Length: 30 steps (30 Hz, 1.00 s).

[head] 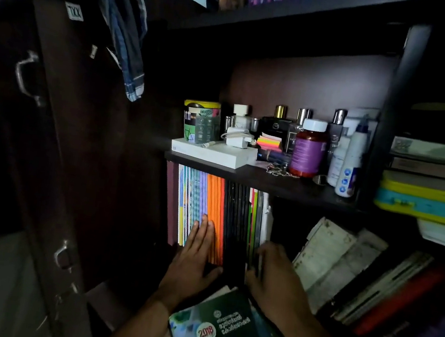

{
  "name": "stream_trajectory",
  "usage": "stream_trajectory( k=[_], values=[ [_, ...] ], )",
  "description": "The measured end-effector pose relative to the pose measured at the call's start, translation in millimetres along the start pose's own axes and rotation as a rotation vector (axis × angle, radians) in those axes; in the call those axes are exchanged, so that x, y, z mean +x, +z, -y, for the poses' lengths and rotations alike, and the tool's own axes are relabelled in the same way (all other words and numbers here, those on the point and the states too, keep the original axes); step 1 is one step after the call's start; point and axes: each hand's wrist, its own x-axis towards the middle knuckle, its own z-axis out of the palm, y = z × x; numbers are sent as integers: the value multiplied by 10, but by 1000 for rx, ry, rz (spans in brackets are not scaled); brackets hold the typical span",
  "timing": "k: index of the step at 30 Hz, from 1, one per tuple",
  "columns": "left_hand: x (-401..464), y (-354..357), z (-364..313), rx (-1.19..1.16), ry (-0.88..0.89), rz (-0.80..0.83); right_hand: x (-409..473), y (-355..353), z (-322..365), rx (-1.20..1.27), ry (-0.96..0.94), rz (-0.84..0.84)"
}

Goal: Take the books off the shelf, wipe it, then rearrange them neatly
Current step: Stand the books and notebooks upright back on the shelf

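A row of thin upright books (211, 212) stands at the left of the lower shelf compartment, with blue, purple, orange, black and green spines. My left hand (195, 252) lies flat with straight fingers against the orange and purple spines, thumb under the black ones. My right hand (273, 272) holds the right end of the row, fingers curled round the green and white books (258, 223). A green book marked 2018 (227, 328) lies flat below my wrists. No cloth is visible.
Leaning books and worn papers (328, 254) fill the compartment's right side. The shelf above (284, 184) carries bottles, a tin, a white box and sticky notes. A dark wardrobe door (50, 147) stands left; stacked books (430, 199) sit right.
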Motion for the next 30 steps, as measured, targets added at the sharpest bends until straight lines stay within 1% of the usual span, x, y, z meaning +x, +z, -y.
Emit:
stream_trajectory(
  k=[2, 3, 5, 6, 7, 9, 11, 15, 19, 23, 26, 28, 30],
  values=[
    [0, 1, 6, 6, 12, 9, -31, 150, 36, 218, 170, -39],
    [0, -1, 10, 1, 17, 13, -34, 186, 72, 339, 266, -31],
    [0, 2, 25, -5, 23, 6, -16, 239, 62, 577, 428, 36],
    [1, -2, 26, -16, 26, -3, -8, 245, 26, 645, 471, 76],
    [-2, -2, 18, -37, 33, -16, -13, 236, -14, 652, 475, 139],
    [-2, -27, -20, -85, 62, -84, -12, 229, -77, 588, 438, 296],
    [-5, -66, -49, -103, 99, -162, 20, 252, -77, 591, 406, 379],
    [33, -40, -86, -47, 161, -159, 138, 304, -197, 679, 331, 428],
    [27, -25, -73, -46, 131, -139, 88, 207, -387, 760, 260, 462],
    [14, -58, -59, -108, 149, -149, 18, 226, -461, 752, 259, 455],
    [-10, -86, -66, -104, 158, -175, -126, 129, -519, 777, 219, 520],
    [-39, -123, -82, -109, 104, -213, -387, -153, -569, 767, 187, 554],
    [-114, -167, -146, -178, -15, -235, -716, -431, -706, 780, 196, 505]
  ],
)
